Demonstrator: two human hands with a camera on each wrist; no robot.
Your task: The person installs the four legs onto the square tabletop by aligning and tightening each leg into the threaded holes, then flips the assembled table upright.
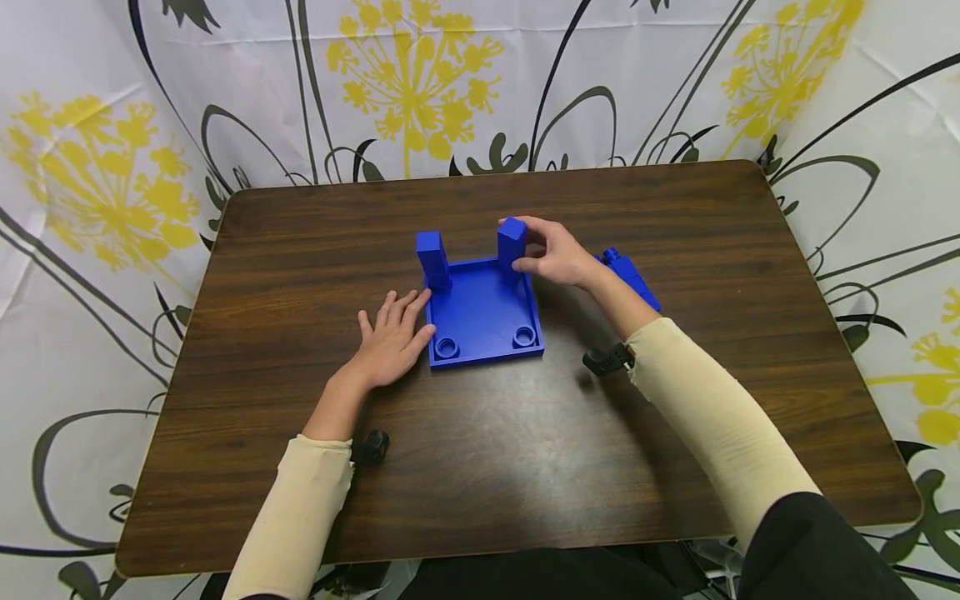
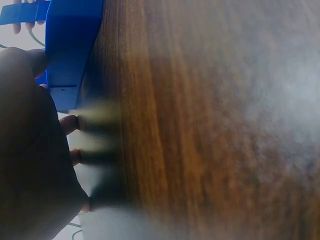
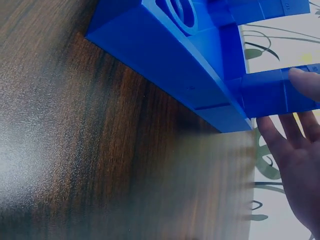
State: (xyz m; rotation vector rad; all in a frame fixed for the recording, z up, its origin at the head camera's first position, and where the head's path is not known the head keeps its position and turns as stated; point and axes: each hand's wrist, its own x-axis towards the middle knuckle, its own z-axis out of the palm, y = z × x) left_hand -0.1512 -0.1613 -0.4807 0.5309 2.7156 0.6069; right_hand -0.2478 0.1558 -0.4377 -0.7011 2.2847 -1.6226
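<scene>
A blue square tabletop [image 1: 483, 321] with a raised rim lies on the table, its inside facing up. Round sockets [image 1: 447, 348] show in its two near corners. At the far left corner stands a blue square leg [image 1: 431, 254]; another blue leg [image 1: 512, 242] rises from the far right corner. My right hand [image 1: 555, 250] grips this right leg between thumb and fingers, as the right wrist view also shows. With fingers spread, my left hand [image 1: 392, 340] rests against the left rim, thumb and index finger touching it.
Loose blue legs [image 1: 632, 279] lie to the right of the tabletop, partly behind my right forearm. The brown wooden table [image 1: 300, 250] has a patterned curtain [image 1: 255, 75] behind and at its sides. Each wrist wears a black strap-on device [image 1: 607, 359].
</scene>
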